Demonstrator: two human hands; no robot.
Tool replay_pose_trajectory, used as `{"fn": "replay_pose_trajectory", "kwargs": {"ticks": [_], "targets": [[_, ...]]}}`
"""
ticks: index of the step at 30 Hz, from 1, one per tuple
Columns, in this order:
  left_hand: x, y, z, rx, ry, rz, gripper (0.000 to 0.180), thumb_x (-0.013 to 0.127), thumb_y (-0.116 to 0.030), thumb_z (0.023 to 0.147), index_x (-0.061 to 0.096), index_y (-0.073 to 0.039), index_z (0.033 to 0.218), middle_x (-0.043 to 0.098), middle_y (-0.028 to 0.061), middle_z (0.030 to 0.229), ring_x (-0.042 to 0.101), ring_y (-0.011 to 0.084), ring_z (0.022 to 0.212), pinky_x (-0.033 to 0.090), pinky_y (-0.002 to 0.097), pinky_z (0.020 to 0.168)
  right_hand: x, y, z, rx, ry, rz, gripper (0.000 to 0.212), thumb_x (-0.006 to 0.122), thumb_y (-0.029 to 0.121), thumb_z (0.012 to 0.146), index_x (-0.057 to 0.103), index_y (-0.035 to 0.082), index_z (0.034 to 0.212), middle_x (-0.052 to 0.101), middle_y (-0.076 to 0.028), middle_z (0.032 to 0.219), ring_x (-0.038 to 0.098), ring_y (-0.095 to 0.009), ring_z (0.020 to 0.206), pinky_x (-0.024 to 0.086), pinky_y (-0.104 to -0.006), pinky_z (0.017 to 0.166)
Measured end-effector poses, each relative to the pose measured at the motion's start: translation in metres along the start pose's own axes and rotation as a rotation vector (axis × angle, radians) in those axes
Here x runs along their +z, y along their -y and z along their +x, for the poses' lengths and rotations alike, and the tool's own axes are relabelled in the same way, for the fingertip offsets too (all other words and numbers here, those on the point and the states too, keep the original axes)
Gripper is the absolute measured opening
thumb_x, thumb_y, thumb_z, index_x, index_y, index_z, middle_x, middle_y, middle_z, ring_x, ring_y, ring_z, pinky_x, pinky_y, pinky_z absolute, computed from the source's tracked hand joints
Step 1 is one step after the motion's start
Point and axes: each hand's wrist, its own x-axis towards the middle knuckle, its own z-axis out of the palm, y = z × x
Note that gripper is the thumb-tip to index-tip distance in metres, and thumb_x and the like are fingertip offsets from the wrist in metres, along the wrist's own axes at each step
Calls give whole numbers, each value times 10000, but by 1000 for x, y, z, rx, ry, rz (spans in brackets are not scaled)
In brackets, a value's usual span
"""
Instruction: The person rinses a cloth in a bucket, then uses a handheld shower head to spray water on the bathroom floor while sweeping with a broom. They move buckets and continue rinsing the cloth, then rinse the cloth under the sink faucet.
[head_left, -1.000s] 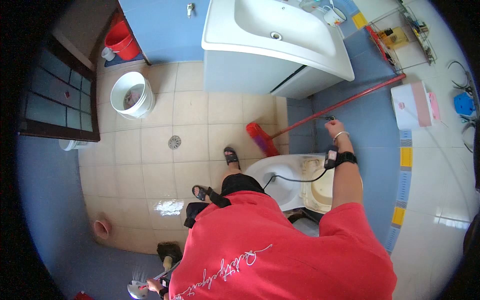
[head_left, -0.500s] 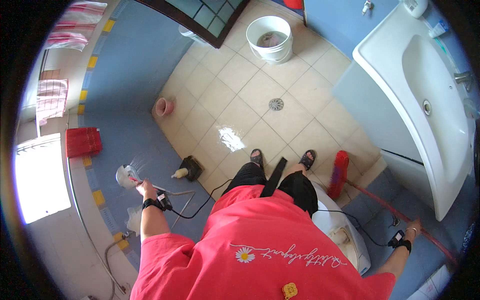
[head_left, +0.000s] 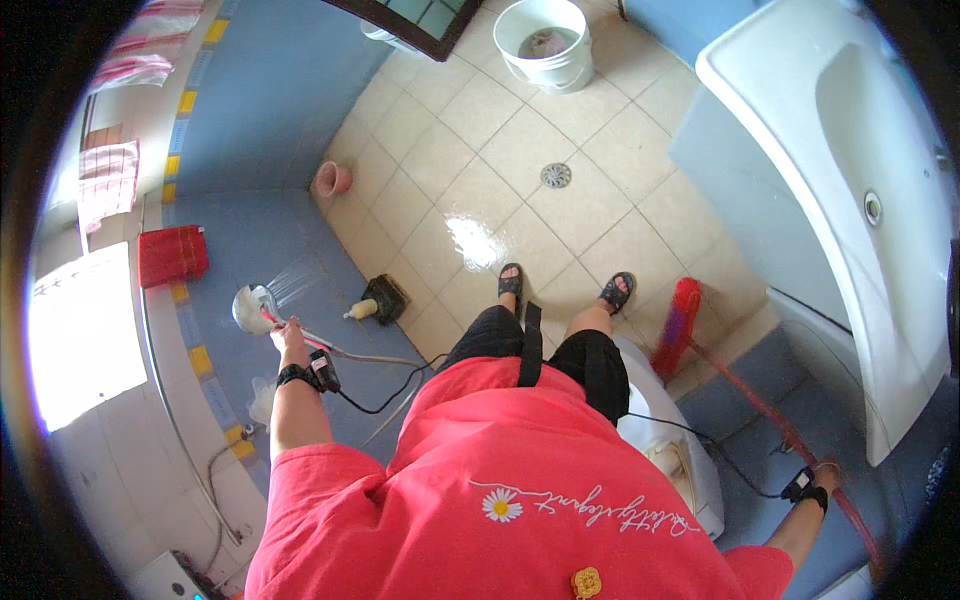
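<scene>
My left hand [head_left: 289, 340] is closed around the handle of a shower head [head_left: 254, 308], held out at my left. Thin jets of water spray from it toward the upper right. Its hose [head_left: 375, 357] trails back beside my waist. At my lower right, my right hand [head_left: 827, 476] grips the long red handle of a broom [head_left: 765, 408]. The broom's red and purple bristle head [head_left: 679, 322] rests on the floor near my right foot. Wrist straps with small black devices sit on both of my wrists, with black cables running to my body.
A white bucket [head_left: 520, 68] holding water and cloth stands ahead. A floor drain [head_left: 556, 176] lies in the tiles. The white washbasin [head_left: 840, 230] juts out at right, and the toilet [head_left: 690, 450] is beside me. A pink bucket [head_left: 333, 179] and a black bin [head_left: 388, 299] stand along the left.
The shower head has turned, and its spray shows more clearly, reaching farther right. My right hand and the broom handle appear slightly lower. The view has shifted, so the bucket sits higher.
</scene>
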Motion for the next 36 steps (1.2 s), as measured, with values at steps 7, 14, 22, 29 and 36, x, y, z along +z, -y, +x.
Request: {"fn": "replay_pose_trajectory", "kwargs": {"ticks": [7,14,22,29,36], "targets": [[-6,11,5,-59,-64,-109,226,625,-141,763,430,-45,825,529,62,705,513,146,585,435,303,543,-59,100,-65,-436,379,41,388,651,319,702,635,15,944,604,-178,1029,585,-349,939,472,-405,779],[5,33,19,-191,-148,-340,247,648,-115,749,442,-51,868,486,34,799,457,128,737,403,272,678,-176,196,-186,-397,198,-66,352,660,290,732,633,37,975,610,-156,1028,584,-298,960,472,-383,791],[0,60,68,-86,-14,-695,166,559,-18,726,416,-89,770,426,-10,735,409,101,696,363,245,682,-285,270,-293,-516,-77,-169,335,651,299,734,634,35,940,609,-173,999,583,-308,940,472,-395,781],[-10,73,88,-107,-50,-850,238,511,41,746,334,-105,687,386,-13,696,373,94,660,338,234,633,-390,376,-347,-705,-346,-110,391,612,359,701,633,35,918,609,-195,928,578,-344,911,457,-405,792],[-17,71,102,-219,-154,-835,184,472,48,710,344,-81,681,369,-17,698,354,96,659,326,228,635,-468,475,-399,-818,69,309,182,613,202,772,522,44,772,484,-8,533,429,-101,377,329,-259,318]]}}
